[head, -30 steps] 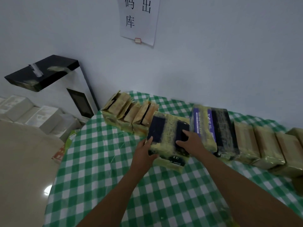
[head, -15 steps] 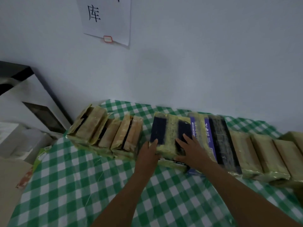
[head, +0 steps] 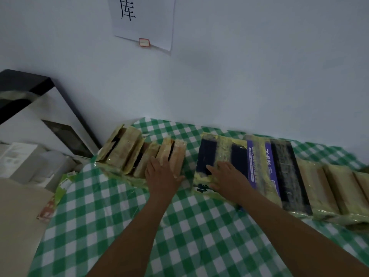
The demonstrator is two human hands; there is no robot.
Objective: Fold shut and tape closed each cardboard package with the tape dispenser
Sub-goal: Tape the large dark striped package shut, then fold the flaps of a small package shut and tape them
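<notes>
Person's right hand (head: 229,177) lies flat, fingers straight & spread, on a dark-blue taped package (head: 220,156) mid-row on the checked bench (head: 179,226). The left hand (head: 162,174), fingers straight & slightly apart, rests on the leaning tan packages (head: 139,154) just left of it. Tape dispenser not in view; prob. best to brace the tan stack w/ the left palm so none topple, then draw out one w/ gaping flaps.
</notes>
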